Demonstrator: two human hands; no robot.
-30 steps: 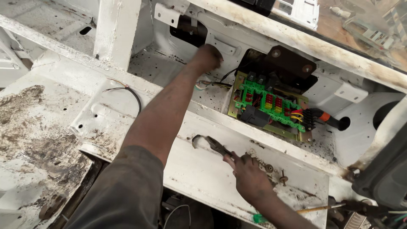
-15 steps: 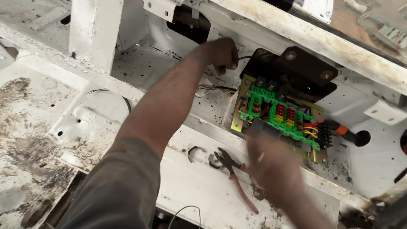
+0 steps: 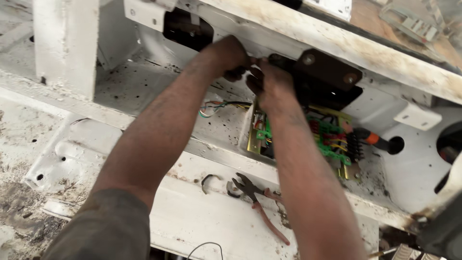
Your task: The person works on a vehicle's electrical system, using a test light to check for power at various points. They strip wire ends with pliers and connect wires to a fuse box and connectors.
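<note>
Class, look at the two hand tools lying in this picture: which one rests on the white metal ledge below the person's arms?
The red-handled pliers, lying flat on the ledge with jaws open. The orange-and-black-handled screwdriver lies higher up, right of the green circuit board.

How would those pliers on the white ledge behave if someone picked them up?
The pliers look like metal, so probably stiff and heavy for their size. Their red handles spread apart, so they may swing at the pivot. Lying flat on the white ledge, they seem unlikely to roll.

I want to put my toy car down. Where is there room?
Bare white metal lies left of the pliers, below the white post. It is crowded where both hands meet by the green board and wires.
</note>
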